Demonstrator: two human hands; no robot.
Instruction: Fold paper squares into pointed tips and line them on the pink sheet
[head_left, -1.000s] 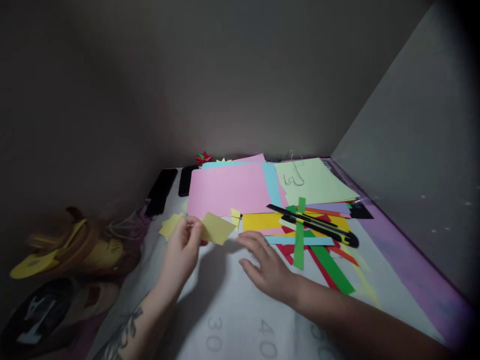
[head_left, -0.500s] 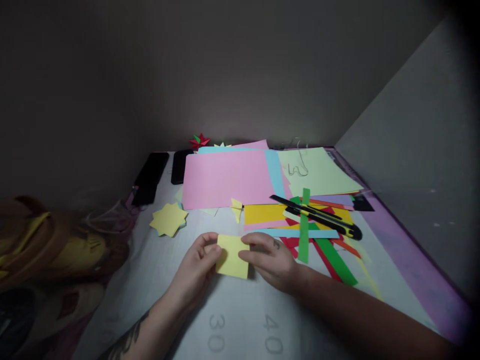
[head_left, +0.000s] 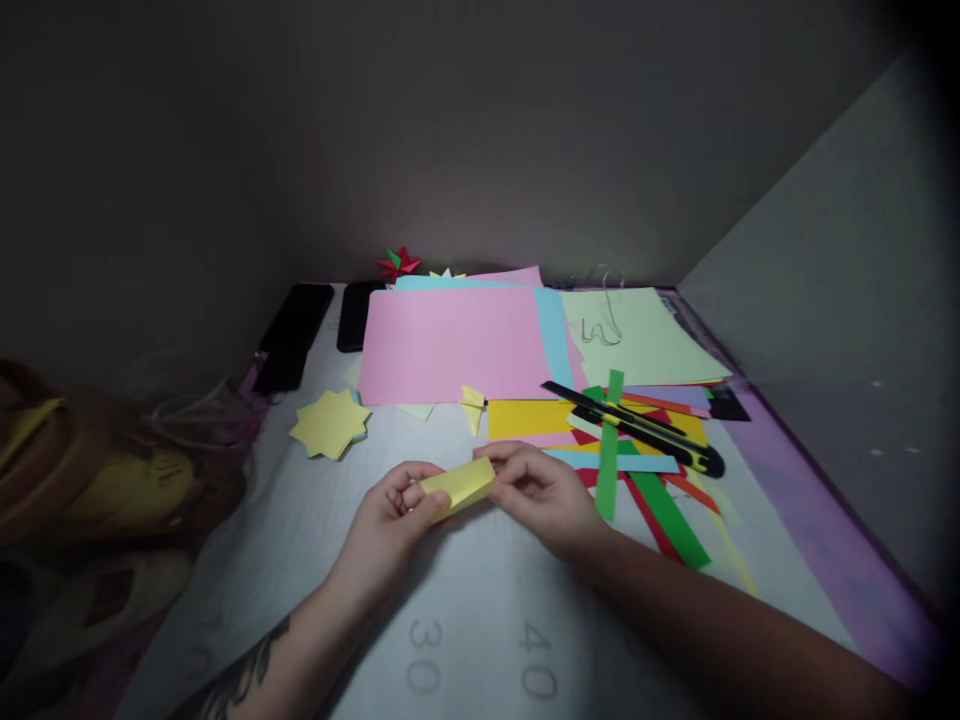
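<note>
A small yellow square of paper (head_left: pixel 463 484) is held up between my two hands, tilted so that it looks narrow. My left hand (head_left: pixel 397 510) pinches its left end, thumb on the near face. At its right edge my right hand (head_left: pixel 544 495) has thumb and forefinger closed on the corner. Just beyond the hands lies a little folded yellow paper piece (head_left: pixel 472 408). To the left sits a stack of yellow paper squares (head_left: pixel 331 424), fanned into a star shape, with a blue edge showing beneath.
Pink sheets (head_left: pixel 450 345) and pale green sheets (head_left: pixel 645 330) lie at the back. A box cutter (head_left: pixel 660 440) rests on coloured strips at right. Dark phones (head_left: pixel 296 320) lie back left, near a red and green paper star (head_left: pixel 398 263). A brown bag (head_left: pixel 97 450) stands left.
The yellow square has tipped from facing me to a slanted, narrower view, its right end raised. My right fingers have shifted from its face to its right corner. The camera view has moved slightly.
</note>
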